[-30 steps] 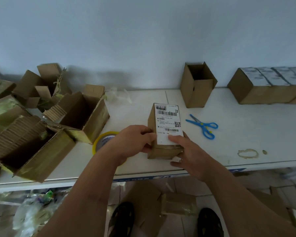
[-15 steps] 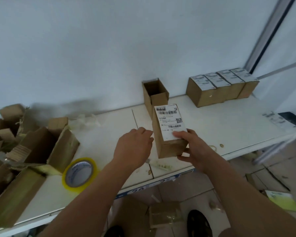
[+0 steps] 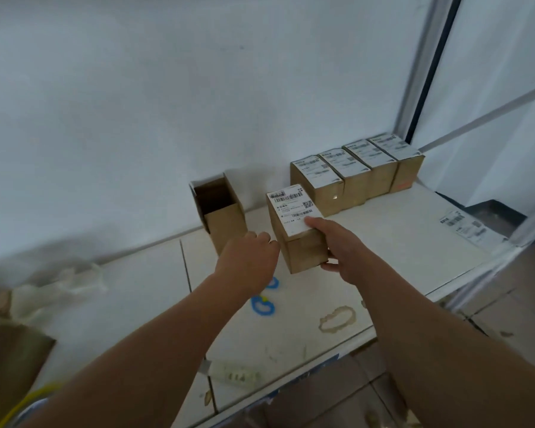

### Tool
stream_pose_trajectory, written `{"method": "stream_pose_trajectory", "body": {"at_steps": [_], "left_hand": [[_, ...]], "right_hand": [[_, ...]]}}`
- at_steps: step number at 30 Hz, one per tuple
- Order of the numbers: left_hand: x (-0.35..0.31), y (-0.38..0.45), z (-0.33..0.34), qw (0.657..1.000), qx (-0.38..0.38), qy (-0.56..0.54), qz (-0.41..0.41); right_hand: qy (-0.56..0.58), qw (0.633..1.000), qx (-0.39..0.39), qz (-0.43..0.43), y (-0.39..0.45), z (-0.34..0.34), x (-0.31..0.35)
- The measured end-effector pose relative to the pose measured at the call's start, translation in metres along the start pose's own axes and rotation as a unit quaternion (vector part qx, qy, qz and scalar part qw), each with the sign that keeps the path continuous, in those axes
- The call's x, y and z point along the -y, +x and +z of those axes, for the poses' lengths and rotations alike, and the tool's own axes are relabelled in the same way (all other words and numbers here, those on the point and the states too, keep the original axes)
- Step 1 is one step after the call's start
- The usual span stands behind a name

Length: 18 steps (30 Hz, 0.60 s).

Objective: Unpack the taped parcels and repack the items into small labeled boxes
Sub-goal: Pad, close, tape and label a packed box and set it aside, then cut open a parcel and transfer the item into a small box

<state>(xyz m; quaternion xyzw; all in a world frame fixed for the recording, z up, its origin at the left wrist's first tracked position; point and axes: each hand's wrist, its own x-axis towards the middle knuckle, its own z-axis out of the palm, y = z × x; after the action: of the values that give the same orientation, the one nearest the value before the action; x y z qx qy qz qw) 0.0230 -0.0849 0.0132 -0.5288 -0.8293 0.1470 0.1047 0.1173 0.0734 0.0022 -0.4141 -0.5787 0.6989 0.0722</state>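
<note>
- A white table (image 3: 368, 261) stands against a pale wall; four labeled boxes (image 3: 357, 177) line its back edge toward the right corner, beside an open empty box (image 3: 220, 211).
- Right hand (image 3: 334, 242) grips a sealed labeled box (image 3: 297, 227) held above mid-table.
- Left hand (image 3: 247, 261), fingers curled, sits just beside that box; whether it touches, I cannot tell.
- Blue scissors (image 3: 263, 304) lie under the left wrist.

Small box (image 3: 300, 239): matt brown corrugated cardboard with a smooth white paper label (image 3: 292, 210) printed in black; the open box (image 3: 221, 211) and the row of four boxes (image 3: 357, 177) by the wall are of the same dull cardboard, the four likewise topped with white paper labels. Table (image 3: 393, 242): smooth white top with a faint sheen, scuffed and stained toward the front edge. Scissors (image 3: 263, 304): glossy blue plastic handles; tape roll (image 3: 28, 403): shiny yellowish plastic film.
</note>
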Motion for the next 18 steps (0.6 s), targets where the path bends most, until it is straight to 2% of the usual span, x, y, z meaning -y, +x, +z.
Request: {"method": "stream_pose_trajectory", "body": {"at_steps": [9,11,14,18], "left_hand": [[-0.007,0.054,0.036,1.0,0.022,-0.021,-0.005],[-0.011,0.06,0.042,0.999,0.027,-0.025,-0.003],[-0.015,0.067,0.047,0.999,0.021,-0.034,-0.004],[-0.014,0.075,0.053,0.999,0.018,-0.034,-0.01]], "right_hand": [[0.054,0.997,-0.047,-0.012,0.083,0.011,-0.004],[0.035,0.995,-0.089,-0.018,0.097,0.017,-0.006],[-0.032,0.988,-0.148,0.023,0.104,0.021,-0.01],[0.056,0.988,-0.143,0.018,0.113,0.03,-0.007]]}}
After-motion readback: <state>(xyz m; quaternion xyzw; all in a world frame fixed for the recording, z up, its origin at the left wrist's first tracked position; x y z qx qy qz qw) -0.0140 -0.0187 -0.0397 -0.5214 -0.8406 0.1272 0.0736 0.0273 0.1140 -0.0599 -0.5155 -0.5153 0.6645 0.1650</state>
